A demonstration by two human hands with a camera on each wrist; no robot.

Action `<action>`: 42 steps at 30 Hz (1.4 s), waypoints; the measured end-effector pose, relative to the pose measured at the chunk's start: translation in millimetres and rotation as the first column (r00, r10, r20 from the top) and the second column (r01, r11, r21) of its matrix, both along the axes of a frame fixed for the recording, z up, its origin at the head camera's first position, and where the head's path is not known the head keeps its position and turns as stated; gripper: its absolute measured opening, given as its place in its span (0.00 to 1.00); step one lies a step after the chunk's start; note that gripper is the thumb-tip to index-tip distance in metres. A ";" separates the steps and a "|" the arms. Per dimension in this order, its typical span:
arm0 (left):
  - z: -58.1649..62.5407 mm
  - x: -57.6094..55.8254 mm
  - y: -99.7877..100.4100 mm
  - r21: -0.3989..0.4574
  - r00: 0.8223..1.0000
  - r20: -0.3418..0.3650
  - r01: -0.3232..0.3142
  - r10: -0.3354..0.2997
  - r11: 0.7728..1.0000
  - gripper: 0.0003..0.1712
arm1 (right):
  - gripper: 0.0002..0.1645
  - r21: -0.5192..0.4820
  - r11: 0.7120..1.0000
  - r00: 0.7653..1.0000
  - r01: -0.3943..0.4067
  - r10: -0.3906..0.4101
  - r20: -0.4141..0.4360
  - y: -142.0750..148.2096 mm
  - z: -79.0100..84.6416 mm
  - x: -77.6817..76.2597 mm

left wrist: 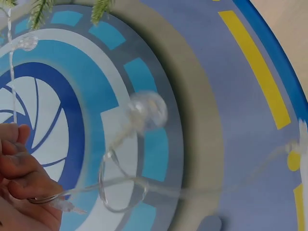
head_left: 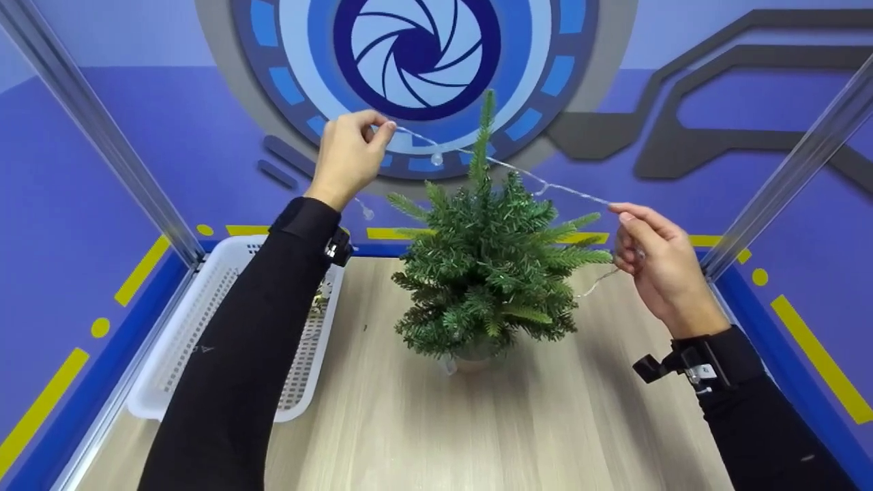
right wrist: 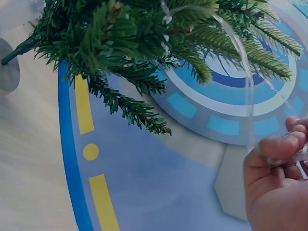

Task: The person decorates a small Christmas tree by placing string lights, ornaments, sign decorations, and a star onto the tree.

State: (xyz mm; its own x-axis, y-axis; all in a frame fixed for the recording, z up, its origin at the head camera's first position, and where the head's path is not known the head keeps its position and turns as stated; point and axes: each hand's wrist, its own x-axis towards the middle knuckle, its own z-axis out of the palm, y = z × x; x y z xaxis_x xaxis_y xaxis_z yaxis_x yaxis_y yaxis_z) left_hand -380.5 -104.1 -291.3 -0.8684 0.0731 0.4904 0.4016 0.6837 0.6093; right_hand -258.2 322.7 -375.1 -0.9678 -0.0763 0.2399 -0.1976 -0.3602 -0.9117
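Note:
A small artificial Christmas tree [head_left: 487, 266] stands on the table in the head view. A clear string of lights [head_left: 573, 192] stretches across its upper part, with a round bulb [head_left: 436, 158] hanging from it. My left hand [head_left: 351, 153] pinches the string up and left of the treetop, thumb against fingers. In the left wrist view a loose length with a blurred clear bulb [left wrist: 150, 110] trails from that hand. Lower, at the tree's right, my right hand [head_left: 658, 262] pinches the string, its other fingers curled over more of the wire. In the right wrist view the wire runs from this hand to the branches.
A white perforated basket [head_left: 146, 389] stands on the left of the wooden table [head_left: 436, 436], partly hidden by my left sleeve; small gold items [head_left: 319, 300] lie inside. Printed walls and metal posts [head_left: 112, 129] border the back and sides.

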 end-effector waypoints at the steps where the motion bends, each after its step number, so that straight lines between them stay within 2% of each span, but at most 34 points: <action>1: -1.1 -0.6 -2.0 -0.001 1.000 0.002 -0.012 0.012 1.000 0.15 | 0.23 0.023 1.000 1.000 0.001 -0.001 0.014 -0.8 -0.2 -0.5; 3: -3.8 -2.1 -6.8 -0.007 0.999 0.005 -0.042 0.042 0.999 0.16 | 0.25 0.050 0.999 0.999 -0.015 0.013 0.046 -1.9 -1.1 -1.1; 6: -8.3 -4.2 -16.1 -0.027 0.996 0.017 -0.092 0.092 0.995 0.17 | 0.24 0.037 0.996 0.995 -0.076 0.074 0.062 -2.4 -3.8 -1.7; 10: -9.8 -3.9 -29.9 -0.046 0.985 0.039 -0.166 0.168 0.985 0.17 | 0.21 0.016 0.982 0.982 -0.188 0.187 0.038 -4.1 -8.8 -2.7; 14: -7.3 1.3 -44.6 -0.035 0.979 0.047 -0.195 0.197 0.980 0.18 | 0.21 0.046 0.970 0.971 -0.237 0.237 0.007 -9.8 -13.3 -3.4; 18: -5.4 8.5 -58.1 -0.028 0.976 0.025 -0.216 0.217 0.976 0.19 | 0.23 0.065 0.971 0.973 -0.230 0.229 0.012 -15.3 -15.1 -4.2; 24: -9.2 15.4 -72.3 -0.034 0.970 0.042 -0.240 0.241 0.970 0.18 | 0.26 0.082 0.977 0.973 -0.197 0.185 0.138 -16.8 -19.1 -3.4; 27: -11.0 17.1 -78.3 -0.028 0.969 0.050 -0.240 0.241 0.970 0.19 | 0.28 0.087 0.977 0.969 -0.197 0.181 0.167 -16.9 -22.1 -3.3; 32: -9.1 18.2 -89.1 -0.019 0.962 0.034 -0.272 0.272 0.962 0.20 | 0.31 0.101 0.974 0.969 -0.201 0.183 0.165 -17.3 -25.1 -3.0; 36: -6.1 20.2 -100.1 -0.016 0.949 0.031 -0.315 0.315 0.949 0.20 | 0.33 0.112 0.973 0.970 -0.200 0.180 0.161 -18.1 -25.3 -1.8; 39: -5.2 25.1 -108.4 0.008 0.942 0.053 -0.331 0.330 0.944 0.20 | 0.32 0.113 0.975 0.970 -0.191 0.170 0.174 -20.2 -25.2 -0.4; 42: -5.5 32.8 -115.6 0.043 0.941 0.044 -0.338 0.336 0.940 0.19 | 0.30 0.131 0.976 0.971 -0.175 0.149 0.189 -23.8 -25.9 -0.2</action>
State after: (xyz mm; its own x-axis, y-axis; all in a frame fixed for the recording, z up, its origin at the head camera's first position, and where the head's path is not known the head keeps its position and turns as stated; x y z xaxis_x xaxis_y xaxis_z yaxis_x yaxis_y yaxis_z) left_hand -347.7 -219.7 -296.8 -0.8548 -0.2503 0.4547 0.1306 0.7440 0.6552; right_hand -258.4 298.9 -401.0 -0.9656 -0.2569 0.0409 0.0215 -0.2352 -0.9717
